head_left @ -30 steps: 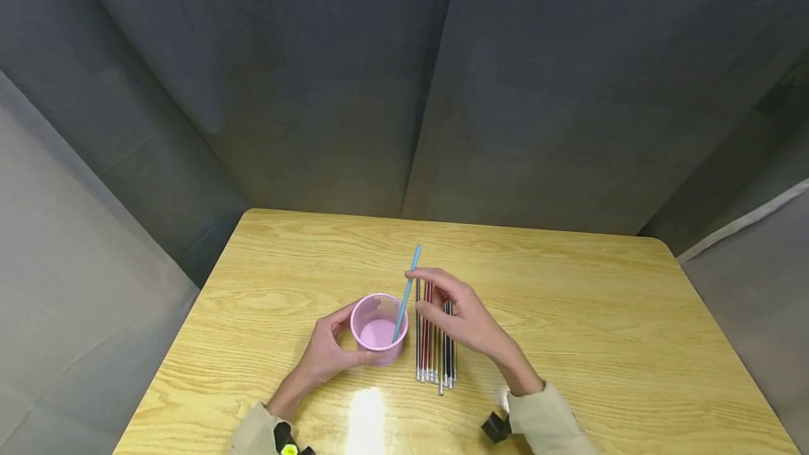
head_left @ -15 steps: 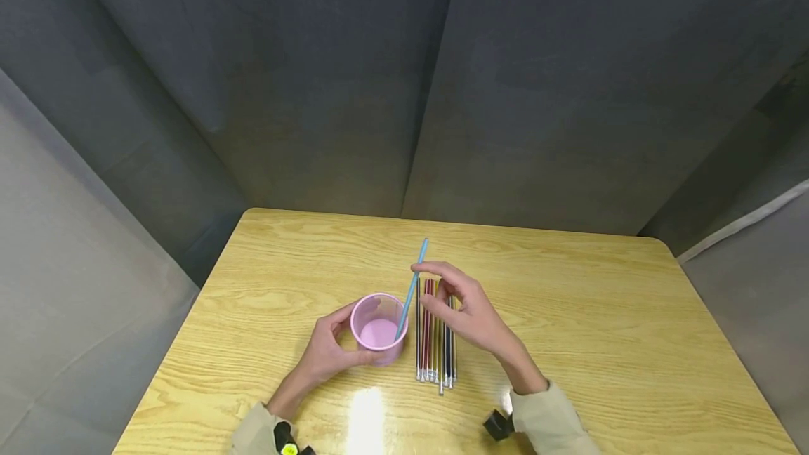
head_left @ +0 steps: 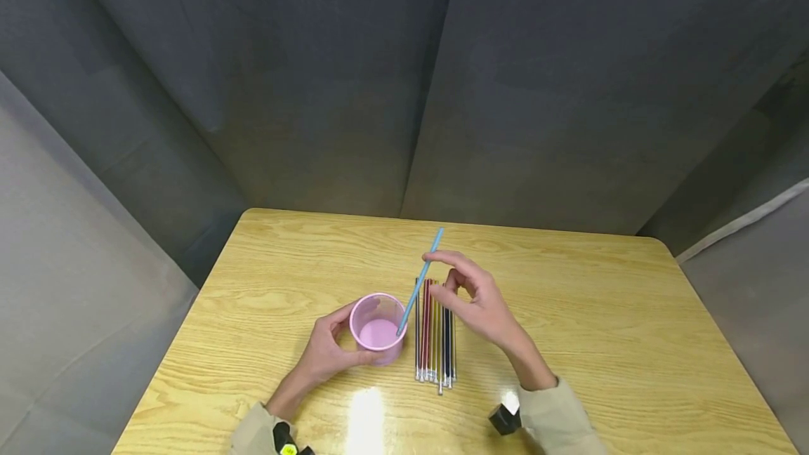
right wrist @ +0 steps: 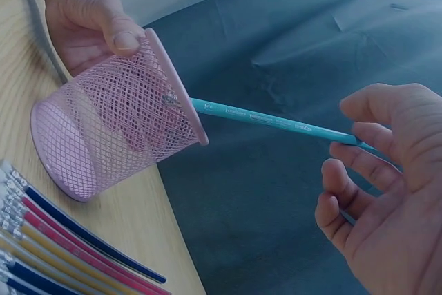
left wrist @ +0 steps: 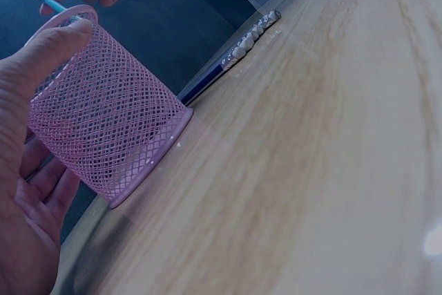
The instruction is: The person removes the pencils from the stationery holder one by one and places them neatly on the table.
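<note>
A pink mesh pencil cup [head_left: 393,355] stands on the table, and my left hand [head_left: 325,353] grips it from the left, thumb on the near side by the rim. In the right wrist view a light blue pencil [right wrist: 259,119] slants out of the cup's mouth, its metal eraser end just inside the mesh. My right hand [head_left: 477,297] holds the pencil's upper part between its fingers, with the thumb apart from it. Beside the cup, under the right hand, lies a row of pencils [head_left: 427,335] in dark blue, red and yellow, eraser ends towards me.
The wood-grain table [head_left: 588,314] stretches out on both sides and ends at a rounded far edge. Dark grey cloth [head_left: 329,90] hangs behind it, and lighter cloth [head_left: 76,300] hangs at the left. A glare patch [head_left: 366,416] lies in front of the cup.
My right hand has moved up and to the right, tilting the light blue pencil further right and drawing its lower end upward in the cup. The left hand and cup stay put.
</note>
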### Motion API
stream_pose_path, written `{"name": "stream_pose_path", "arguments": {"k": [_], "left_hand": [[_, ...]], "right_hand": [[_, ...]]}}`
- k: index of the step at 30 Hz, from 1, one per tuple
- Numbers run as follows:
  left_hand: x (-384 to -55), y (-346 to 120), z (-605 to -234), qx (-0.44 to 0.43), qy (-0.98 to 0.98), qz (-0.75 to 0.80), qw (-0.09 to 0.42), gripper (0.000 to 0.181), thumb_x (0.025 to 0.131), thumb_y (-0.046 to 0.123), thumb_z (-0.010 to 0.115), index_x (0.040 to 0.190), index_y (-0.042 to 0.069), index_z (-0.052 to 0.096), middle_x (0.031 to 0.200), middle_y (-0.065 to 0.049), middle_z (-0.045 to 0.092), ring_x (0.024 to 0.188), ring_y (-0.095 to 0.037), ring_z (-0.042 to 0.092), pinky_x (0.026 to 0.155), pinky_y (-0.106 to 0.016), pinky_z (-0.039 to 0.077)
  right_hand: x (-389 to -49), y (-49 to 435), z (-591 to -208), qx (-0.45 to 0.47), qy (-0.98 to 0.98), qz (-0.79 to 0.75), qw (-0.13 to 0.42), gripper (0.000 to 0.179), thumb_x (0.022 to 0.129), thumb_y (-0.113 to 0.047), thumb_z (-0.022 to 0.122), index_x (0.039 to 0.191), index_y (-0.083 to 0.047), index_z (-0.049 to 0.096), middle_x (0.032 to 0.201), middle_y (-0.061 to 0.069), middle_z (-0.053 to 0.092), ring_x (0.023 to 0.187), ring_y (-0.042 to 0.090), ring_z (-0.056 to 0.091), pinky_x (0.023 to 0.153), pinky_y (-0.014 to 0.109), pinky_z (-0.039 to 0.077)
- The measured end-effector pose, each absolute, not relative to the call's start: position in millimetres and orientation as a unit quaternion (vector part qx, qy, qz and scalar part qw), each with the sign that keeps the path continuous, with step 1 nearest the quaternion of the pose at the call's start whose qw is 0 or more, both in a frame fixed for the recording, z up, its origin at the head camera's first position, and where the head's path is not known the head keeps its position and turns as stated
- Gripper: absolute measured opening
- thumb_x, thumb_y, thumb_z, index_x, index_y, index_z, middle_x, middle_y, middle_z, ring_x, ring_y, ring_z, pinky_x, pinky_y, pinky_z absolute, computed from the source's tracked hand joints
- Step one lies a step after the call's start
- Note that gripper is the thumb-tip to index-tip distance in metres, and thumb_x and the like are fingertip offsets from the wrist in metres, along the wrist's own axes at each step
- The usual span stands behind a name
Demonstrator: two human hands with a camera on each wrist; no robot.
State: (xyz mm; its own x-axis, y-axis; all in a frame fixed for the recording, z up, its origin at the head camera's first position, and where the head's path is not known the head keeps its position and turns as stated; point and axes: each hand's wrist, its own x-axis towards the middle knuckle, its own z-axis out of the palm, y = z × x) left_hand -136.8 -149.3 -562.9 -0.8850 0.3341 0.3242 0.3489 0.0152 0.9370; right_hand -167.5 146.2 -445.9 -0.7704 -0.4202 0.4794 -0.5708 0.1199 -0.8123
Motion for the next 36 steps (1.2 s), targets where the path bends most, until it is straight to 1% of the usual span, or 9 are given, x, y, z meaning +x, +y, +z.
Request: {"name": "stream_pose_path", "arguments": {"k": [4, 9, 14, 16, 19, 26, 30, 33, 36], "left_hand": [[-137.0, -149.8, -562.3, -0.242, -0.713, -0.658, 0.004, 0.087, 0.070, 0.008, 0.097, 0.148, 0.006, 0.057, 0.145, -0.015, 0.063, 0.134, -0.040, 0.057, 0.120, -0.036, 0.042], [-136.6, -149.9, -561.5, -0.240, -0.714, -0.658, 0.005, 0.086, 0.070, 0.008, 0.097, 0.147, 0.006, 0.057, 0.145, -0.015, 0.063, 0.134, -0.039, 0.057, 0.119, -0.035, 0.043], [-136.3, -150.1, -562.2, -0.239, -0.715, -0.657, 0.009, 0.087, 0.070, 0.007, 0.097, 0.147, 0.006, 0.057, 0.144, -0.016, 0.063, 0.133, -0.038, 0.058, 0.119, -0.036, 0.043], [-136.4, -150.1, -562.0, -0.240, -0.715, -0.657, 0.010, 0.087, 0.070, 0.007, 0.097, 0.147, 0.006, 0.057, 0.144, -0.016, 0.063, 0.133, -0.038, 0.058, 0.119, -0.036, 0.043], [-136.2, -150.6, -561.6, -0.236, -0.714, -0.659, 0.007, 0.088, 0.070, 0.008, 0.097, 0.148, 0.006, 0.057, 0.144, -0.015, 0.063, 0.134, -0.038, 0.057, 0.119, -0.035, 0.043], [-135.8, -150.3, -561.4, -0.232, -0.714, -0.661, 0.003, 0.088, 0.070, 0.008, 0.097, 0.147, 0.006, 0.057, 0.145, -0.016, 0.063, 0.134, -0.038, 0.057, 0.119, -0.035, 0.043], [-136.5, -150.1, -562.5, -0.236, -0.719, -0.654, 0.010, 0.088, 0.070, 0.009, 0.097, 0.148, 0.006, 0.057, 0.144, -0.015, 0.063, 0.132, -0.039, 0.058, 0.117, -0.039, 0.047], [-136.8, -149.6, -562.7, -0.233, -0.721, -0.652, 0.011, 0.089, 0.069, 0.009, 0.098, 0.148, 0.008, 0.057, 0.144, -0.013, 0.064, 0.132, -0.037, 0.059, 0.115, -0.041, 0.048], [-137.0, -149.1, -562.7, -0.231, -0.724, -0.650, 0.013, 0.089, 0.068, 0.011, 0.098, 0.148, 0.009, 0.058, 0.144, -0.012, 0.064, 0.132, -0.037, 0.059, 0.115, -0.042, 0.048]], "right_hand": [[-167.2, 147.4, -442.9, 0.330, -0.741, 0.580, 0.073, 0.048, 0.094, 0.007, 0.069, 0.140, -0.004, 0.061, 0.099, 0.004, 0.060, 0.067, 0.014, 0.051, 0.055, 0.024, 0.045], [-167.3, 147.8, -440.6, 0.330, -0.731, 0.590, 0.086, 0.047, 0.094, 0.009, 0.068, 0.140, -0.001, 0.061, 0.107, 0.013, 0.061, 0.067, 0.013, 0.051, 0.055, 0.024, 0.044], [-166.8, 149.2, -439.1, 0.321, -0.721, 0.607, 0.092, 0.048, 0.093, 0.011, 0.067, 0.140, 0.000, 0.060, 0.126, 0.009, 0.063, 0.066, 0.012, 0.051, 0.056, 0.023, 0.044], [-166.6, 150.3, -439.1, 0.316, -0.721, 0.609, 0.095, 0.049, 0.092, 0.012, 0.068, 0.139, -0.001, 0.061, 0.130, 0.009, 0.063, 0.066, 0.013, 0.051, 0.056, 0.022, 0.044], [-166.2, 152.2, -439.6, 0.311, -0.725, 0.607, 0.100, 0.051, 0.090, 0.013, 0.071, 0.139, -0.001, 0.061, 0.131, 0.013, 0.063, 0.065, 0.014, 0.050, 0.056, 0.023, 0.044], [-165.2, 159.0, -445.8, 0.302, -0.739, 0.594, 0.103, 0.054, 0.086, 0.013, 0.075, 0.138, 0.001, 0.061, 0.125, 0.020, 0.062, 0.064, 0.015, 0.050, 0.054, 0.023, 0.042], [-165.7, 163.5, -451.3, 0.300, -0.743, 0.589, 0.103, 0.055, 0.086, 0.013, 0.077, 0.137, -0.001, 0.062, 0.124, 0.016, 0.062, 0.064, 0.016, 0.049, 0.054, 0.024, 0.043], [-164.7, 167.0, -453.3, 0.296, -0.745, 0.589, 0.099, 0.056, 0.086, 0.012, 0.077, 0.137, -0.004, 0.063, 0.124, 0.009, 0.062, 0.064, 0.016, 0.048, 0.054, 0.025, 0.042], [-163.9, 170.8, -455.9, 0.293, -0.747, 0.589, 0.095, 0.055, 0.087, 0.012, 0.077, 0.137, -0.006, 0.063, 0.124, 0.006, 0.061, 0.063, 0.017, 0.047, 0.053, 0.025, 0.042]]}}
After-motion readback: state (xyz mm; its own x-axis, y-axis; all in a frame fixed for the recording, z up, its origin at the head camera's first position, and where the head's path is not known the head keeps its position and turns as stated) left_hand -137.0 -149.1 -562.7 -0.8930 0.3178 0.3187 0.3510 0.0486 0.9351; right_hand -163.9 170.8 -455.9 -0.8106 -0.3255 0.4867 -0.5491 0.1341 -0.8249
